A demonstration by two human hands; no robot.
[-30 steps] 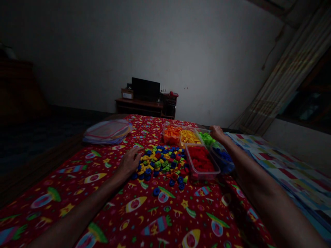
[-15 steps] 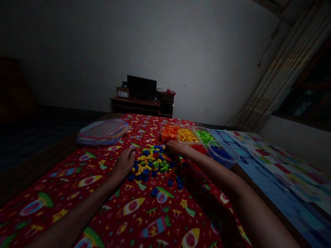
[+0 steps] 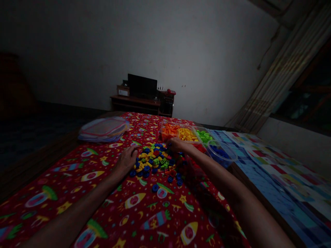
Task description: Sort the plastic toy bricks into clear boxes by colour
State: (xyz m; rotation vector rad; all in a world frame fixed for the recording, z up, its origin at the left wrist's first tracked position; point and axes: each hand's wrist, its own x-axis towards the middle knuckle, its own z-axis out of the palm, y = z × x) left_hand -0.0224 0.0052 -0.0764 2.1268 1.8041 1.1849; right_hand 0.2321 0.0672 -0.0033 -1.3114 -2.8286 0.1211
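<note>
A pile of small plastic building blocks (image 3: pixel 155 160) in blue, yellow, green and red lies on a red patterned cloth (image 3: pixel 108 203). At the pile's left edge rests my left hand (image 3: pixel 127 159), its fingers loosely bent and apart, holding nothing that I can see. My right hand (image 3: pixel 176 145) is over the far right side of the pile, just in front of the box of orange blocks (image 3: pixel 170 132). Its fingers point down, drawn together; whatever they hold is hidden in the dim light. Several blue round pieces (image 3: pixel 155 188) lie loose at the near side.
Right of the orange box stand containers of yellow blocks (image 3: pixel 186 134), green blocks (image 3: pixel 204 136), red blocks (image 3: pixel 199 148) and blue blocks (image 3: pixel 219 152). Stacked plastic lids (image 3: pixel 103 129) lie at the far left. A desk with a monitor (image 3: pixel 142 86) is against the wall.
My right hand has shifted slightly within the same spot by the orange box. My left hand stays at the pile's left edge, and the view has moved a little.
</note>
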